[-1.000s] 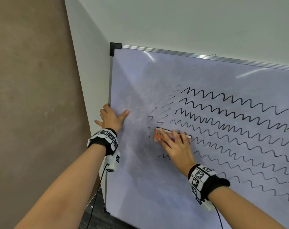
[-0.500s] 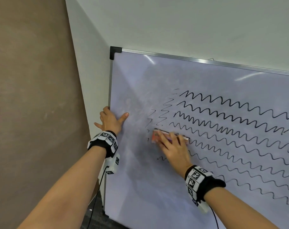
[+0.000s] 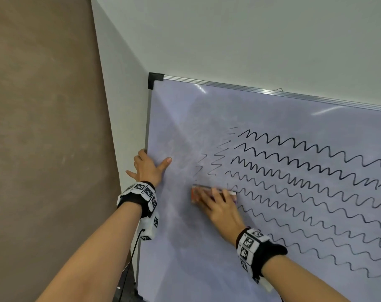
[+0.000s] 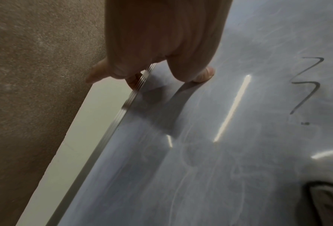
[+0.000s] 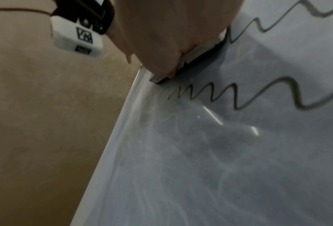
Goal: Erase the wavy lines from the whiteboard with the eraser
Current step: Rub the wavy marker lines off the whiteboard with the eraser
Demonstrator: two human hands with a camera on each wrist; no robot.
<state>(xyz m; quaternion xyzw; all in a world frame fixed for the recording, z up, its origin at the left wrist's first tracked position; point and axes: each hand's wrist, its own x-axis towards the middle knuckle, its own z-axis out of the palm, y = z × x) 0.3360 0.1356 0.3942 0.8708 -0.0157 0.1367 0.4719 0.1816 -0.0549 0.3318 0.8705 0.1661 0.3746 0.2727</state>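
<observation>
The whiteboard [image 3: 207, 258] leans against a white wall, with several rows of black wavy lines [image 3: 316, 171] across its right part. Its left part is wiped to a grey smear, with a few short stroke remnants [image 3: 218, 158] left. My right hand [image 3: 215, 199] holds the orange eraser [image 3: 195, 194] flat against the board at the left ends of the middle rows. In the right wrist view the eraser's black felt [image 5: 200, 55] lies on the board just above a wavy line [image 5: 239, 94]. My left hand [image 3: 152, 165] grips the board's left edge, thumb [image 4: 202, 75] on the face and fingers behind the frame [image 4: 123, 107].
A brown wall [image 3: 43, 149] stands to the left of the white wall corner [image 3: 120, 127]. The board's metal frame has a black corner cap [image 3: 154, 80] at top left. A cable [image 3: 128, 269] hangs from my left wrist camera beside the board's edge.
My right hand has slid the eraser a little to the left across the board. The left hand has kept its grip on the edge.
</observation>
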